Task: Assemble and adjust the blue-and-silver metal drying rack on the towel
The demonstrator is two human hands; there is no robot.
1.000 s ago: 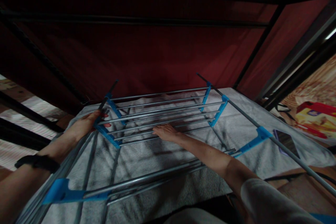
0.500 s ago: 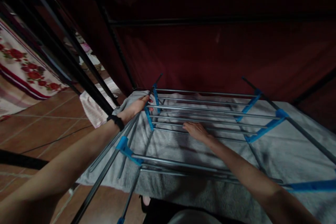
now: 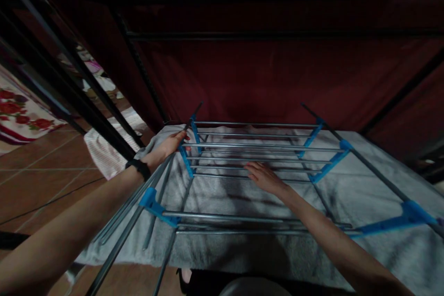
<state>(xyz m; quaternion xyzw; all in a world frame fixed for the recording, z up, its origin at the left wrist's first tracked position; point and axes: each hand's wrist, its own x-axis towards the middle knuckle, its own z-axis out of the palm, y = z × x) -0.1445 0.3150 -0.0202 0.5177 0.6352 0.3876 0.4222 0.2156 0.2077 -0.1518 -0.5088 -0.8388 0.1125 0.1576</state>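
A metal drying rack with grey rods and blue plastic joints stands over a grey blanket. My left hand, a dark band on its wrist, is closed around the rack's left side tube just above a blue joint. Loose-ended grey rods slant down below that wrist. In the middle of the rack, my right hand is at the lower cross rods with its fingers stretched to the left. Its fingertips are beside a rod; whether they touch it cannot be made out.
Behind the rack hangs a dark red cloth on a black frame. Black posts slant along the left. A striped cloth lies near the tiled floor, and a floral blanket hangs at far left.
The whole view has shifted, so rack and cloth appear further left. My left hand keeps its hold on the tube. My right hand has shifted slightly rightward along the rods, its fingers straighter.
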